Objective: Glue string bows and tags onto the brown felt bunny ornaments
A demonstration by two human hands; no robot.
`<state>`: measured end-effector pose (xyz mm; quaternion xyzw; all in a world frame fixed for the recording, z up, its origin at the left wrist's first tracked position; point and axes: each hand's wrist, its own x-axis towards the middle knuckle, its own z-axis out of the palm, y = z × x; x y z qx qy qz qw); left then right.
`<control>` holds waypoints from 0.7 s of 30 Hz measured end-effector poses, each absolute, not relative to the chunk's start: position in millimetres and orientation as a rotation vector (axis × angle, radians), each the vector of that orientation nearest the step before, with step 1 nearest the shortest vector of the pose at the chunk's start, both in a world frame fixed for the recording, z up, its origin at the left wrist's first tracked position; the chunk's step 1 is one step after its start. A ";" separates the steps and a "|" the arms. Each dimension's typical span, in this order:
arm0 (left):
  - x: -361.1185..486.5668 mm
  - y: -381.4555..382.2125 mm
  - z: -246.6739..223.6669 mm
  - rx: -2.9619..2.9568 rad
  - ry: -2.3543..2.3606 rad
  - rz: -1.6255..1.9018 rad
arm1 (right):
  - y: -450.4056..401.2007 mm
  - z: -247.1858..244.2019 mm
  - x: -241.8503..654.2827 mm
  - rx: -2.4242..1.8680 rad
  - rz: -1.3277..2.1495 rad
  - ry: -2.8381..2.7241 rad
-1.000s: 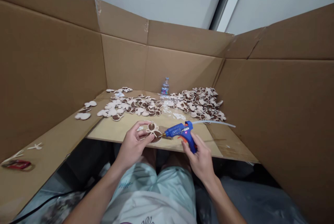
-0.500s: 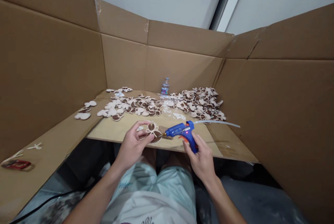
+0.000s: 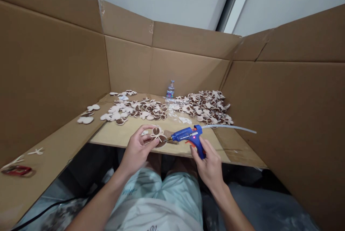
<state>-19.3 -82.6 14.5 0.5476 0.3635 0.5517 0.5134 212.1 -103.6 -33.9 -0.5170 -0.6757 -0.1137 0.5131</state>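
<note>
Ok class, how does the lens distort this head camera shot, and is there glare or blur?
In the head view, the wide lens stretches the cardboard walls toward the edges; light is soft, with no strong glare on the glue gun; the far pile of cutouts looks slightly soft.

Left hand (image 3: 138,149): bare, slim fingers
Right hand (image 3: 209,168): bare, slim fingers
Forearms (image 3: 101,197): bare, no sleeves
Shorts (image 3: 179,191): pale mint green, loose, small blue script print
Top (image 3: 153,216): white, dark lettering at the lower edge of view
</note>
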 end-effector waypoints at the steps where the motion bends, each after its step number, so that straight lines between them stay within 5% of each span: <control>1: -19.3 -82.4 14.2 1.323 0.880 1.327 | -103.4 -34.5 212.6 -1.247 -0.282 -1.628; 21: -36.7 -58.3 4.1 1.282 1.142 1.443 | -55.7 -74.9 244.4 -1.828 -0.191 -1.657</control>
